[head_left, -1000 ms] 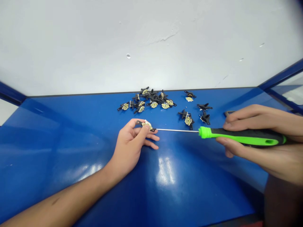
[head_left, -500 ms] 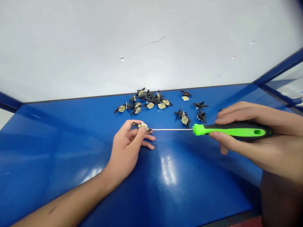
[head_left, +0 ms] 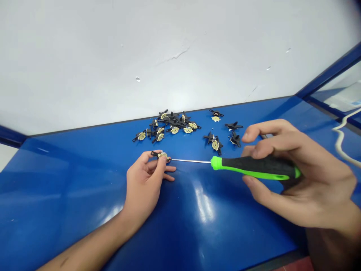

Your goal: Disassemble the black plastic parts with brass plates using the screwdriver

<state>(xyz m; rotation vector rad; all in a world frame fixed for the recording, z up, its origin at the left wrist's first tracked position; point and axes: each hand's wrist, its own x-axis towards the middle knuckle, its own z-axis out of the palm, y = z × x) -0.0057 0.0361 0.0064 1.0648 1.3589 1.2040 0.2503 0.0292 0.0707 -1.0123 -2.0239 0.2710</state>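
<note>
Near right, our right hand point(head_left: 318, 188) is loosely gripping a green-and-black, metal-shafted screwdriver point(head_left: 254, 167), fingers partly spread; left of it, our left hand point(head_left: 144, 178) is pinching a gold-and-black winged part point(head_left: 162, 154) at the shaft's tip. Farther, similar parts point(head_left: 175, 130) are lying on the glossy blue table point(head_left: 70, 169).

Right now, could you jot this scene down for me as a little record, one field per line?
Left grip: pinching a black part with gold-toned disc
Right grip: holding a green-and-black screwdriver, index finger lifted
Screwdriver shaft: far end at the held part
Surface: glossy blue tabletop
Beyond: similar parts, many clustered, others further right
</note>
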